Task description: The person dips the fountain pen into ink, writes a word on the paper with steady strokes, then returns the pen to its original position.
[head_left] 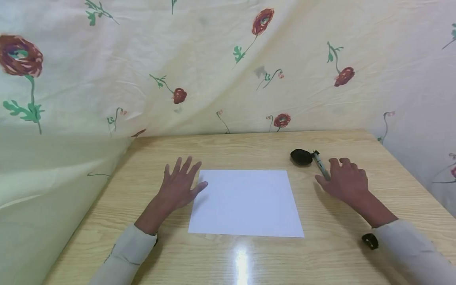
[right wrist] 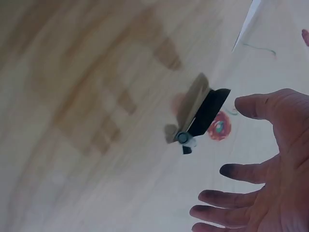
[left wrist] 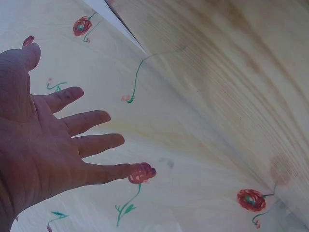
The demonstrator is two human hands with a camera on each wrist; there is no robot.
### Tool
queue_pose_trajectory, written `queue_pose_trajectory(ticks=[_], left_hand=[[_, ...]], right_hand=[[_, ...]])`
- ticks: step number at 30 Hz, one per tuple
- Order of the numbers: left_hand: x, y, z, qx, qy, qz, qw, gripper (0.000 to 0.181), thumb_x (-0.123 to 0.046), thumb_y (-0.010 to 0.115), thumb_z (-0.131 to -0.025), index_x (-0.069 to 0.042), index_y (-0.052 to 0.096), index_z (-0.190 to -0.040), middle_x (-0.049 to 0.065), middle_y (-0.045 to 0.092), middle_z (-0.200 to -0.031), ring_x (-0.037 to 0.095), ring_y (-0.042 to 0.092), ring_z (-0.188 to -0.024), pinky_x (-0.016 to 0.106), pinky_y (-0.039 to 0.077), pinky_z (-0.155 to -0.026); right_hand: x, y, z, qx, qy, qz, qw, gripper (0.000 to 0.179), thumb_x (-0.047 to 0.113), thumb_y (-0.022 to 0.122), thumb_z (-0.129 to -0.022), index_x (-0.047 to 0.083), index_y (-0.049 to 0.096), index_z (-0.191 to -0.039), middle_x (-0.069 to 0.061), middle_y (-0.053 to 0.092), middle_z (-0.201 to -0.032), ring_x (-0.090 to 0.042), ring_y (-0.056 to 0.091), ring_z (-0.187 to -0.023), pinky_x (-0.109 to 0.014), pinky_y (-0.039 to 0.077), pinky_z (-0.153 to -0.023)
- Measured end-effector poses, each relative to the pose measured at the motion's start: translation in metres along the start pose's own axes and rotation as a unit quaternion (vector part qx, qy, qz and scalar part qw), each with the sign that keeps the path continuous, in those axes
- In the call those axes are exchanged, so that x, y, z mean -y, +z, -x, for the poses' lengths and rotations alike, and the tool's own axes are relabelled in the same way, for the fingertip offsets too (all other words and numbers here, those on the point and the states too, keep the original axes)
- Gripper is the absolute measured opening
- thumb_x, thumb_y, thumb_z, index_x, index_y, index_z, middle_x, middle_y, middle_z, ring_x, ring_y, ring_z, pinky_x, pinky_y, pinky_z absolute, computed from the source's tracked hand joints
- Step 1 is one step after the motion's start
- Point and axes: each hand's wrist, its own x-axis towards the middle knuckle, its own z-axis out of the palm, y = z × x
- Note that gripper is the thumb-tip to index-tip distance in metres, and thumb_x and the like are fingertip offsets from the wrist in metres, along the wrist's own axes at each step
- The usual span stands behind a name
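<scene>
A white sheet of paper (head_left: 246,202) lies on the wooden table between the two hands. My left hand (head_left: 178,186) is spread at the sheet's left side, its thumb overlapping the edge in the head view. In the left wrist view the left hand (left wrist: 53,140) has separated fingers and holds nothing. On the right, my right hand (head_left: 345,180) is beside a slim grey pen-like tube (head_left: 322,166), thumb close to its near end. A rounded black object (head_left: 301,157) sits at the tube's far end. The right wrist view shows the right hand (right wrist: 260,179) with nothing in its grasp.
The light wooden table (head_left: 246,152) reaches back to a hanging cloth (head_left: 213,51) printed with red flowers, which also borders its left and right sides. A bright light reflection shows on the table in front of the paper. Small dark bands sit at both sleeves.
</scene>
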Motion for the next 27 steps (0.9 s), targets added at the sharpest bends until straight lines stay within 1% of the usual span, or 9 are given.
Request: queue_pose_trajectory(ticks=[2,5,8,10,12,15,19,27], left_hand=[[-0.001,-0.001,0.000,0.003,-0.002,0.006,1.0000,0.073,-0.060,0.042,-0.100,-0.017,0.030,-0.158,0.017,0.021,-0.163,0.044,0.013,-0.149,0.073,0.006,-0.110],[-0.001,-0.002,0.000,0.005,-0.008,0.012,0.9999,0.075,-0.061,0.042,-0.100,-0.017,0.028,-0.158,0.017,0.022,-0.163,0.044,0.015,-0.149,0.072,0.005,-0.110],[-0.001,-0.003,0.001,0.008,-0.013,0.015,0.9998,0.075,-0.061,0.042,-0.100,-0.017,0.028,-0.159,0.017,0.022,-0.163,0.043,0.014,-0.149,0.072,0.004,-0.111],[0.000,-0.003,0.001,0.011,-0.015,0.017,0.9997,0.076,-0.061,0.042,-0.100,-0.016,0.028,-0.159,0.017,0.022,-0.163,0.043,0.014,-0.149,0.072,0.004,-0.111],[0.000,-0.003,0.001,0.011,-0.015,0.019,0.9996,0.075,-0.061,0.042,-0.100,-0.016,0.028,-0.158,0.017,0.022,-0.163,0.043,0.014,-0.149,0.072,0.004,-0.111],[0.001,-0.003,0.001,0.010,-0.015,0.020,0.9996,0.075,-0.062,0.041,-0.100,-0.016,0.029,-0.158,0.017,0.022,-0.163,0.042,0.014,-0.149,0.071,0.005,-0.111],[0.001,-0.002,0.001,0.009,-0.015,0.020,0.9996,0.075,-0.062,0.041,-0.100,-0.017,0.030,-0.158,0.017,0.022,-0.163,0.042,0.015,-0.149,0.071,0.006,-0.111],[0.001,-0.002,0.001,0.008,-0.013,0.016,0.9998,0.075,-0.061,0.043,-0.099,-0.015,0.032,-0.157,0.018,0.024,-0.162,0.043,0.017,-0.149,0.072,0.008,-0.110]], right_hand=[[-0.005,0.000,-0.002,0.013,0.008,-0.001,0.9999,0.075,0.047,0.059,-0.094,-0.016,0.044,-0.131,-0.046,0.043,-0.123,-0.063,0.051,-0.098,-0.064,0.044,-0.065],[-0.011,0.000,-0.005,0.037,0.017,-0.008,0.9991,0.074,0.046,0.058,-0.094,-0.017,0.042,-0.129,-0.043,0.048,-0.113,-0.053,0.057,-0.082,-0.056,0.045,-0.056],[-0.016,-0.001,-0.008,0.061,0.022,-0.018,0.9977,0.065,0.042,0.058,-0.094,-0.016,0.044,-0.120,-0.030,0.055,-0.090,-0.037,0.054,-0.064,-0.046,0.042,-0.048],[-0.018,-0.002,-0.009,0.075,0.025,-0.026,0.9966,0.056,0.039,0.058,-0.094,-0.012,0.046,-0.111,-0.021,0.054,-0.078,-0.031,0.050,-0.058,-0.043,0.039,-0.047],[-0.020,-0.002,-0.010,0.082,0.026,-0.028,0.9959,0.046,0.036,0.057,-0.094,-0.008,0.046,-0.104,-0.014,0.052,-0.071,-0.029,0.048,-0.057,-0.041,0.038,-0.047],[-0.022,-0.002,-0.012,0.089,0.024,-0.028,0.9953,0.038,0.032,0.057,-0.095,-0.005,0.046,-0.096,-0.013,0.051,-0.069,-0.029,0.047,-0.058,-0.042,0.038,-0.048],[-0.023,-0.003,-0.013,0.092,0.023,-0.026,0.9951,0.033,0.028,0.057,-0.095,-0.003,0.046,-0.089,-0.011,0.047,-0.066,-0.028,0.046,-0.056,-0.041,0.037,-0.048],[-0.022,-0.001,-0.012,0.084,0.011,-0.029,0.9960,0.028,0.024,0.059,-0.094,0.000,0.048,-0.084,-0.009,0.045,-0.063,-0.026,0.045,-0.054,-0.039,0.036,-0.046]])
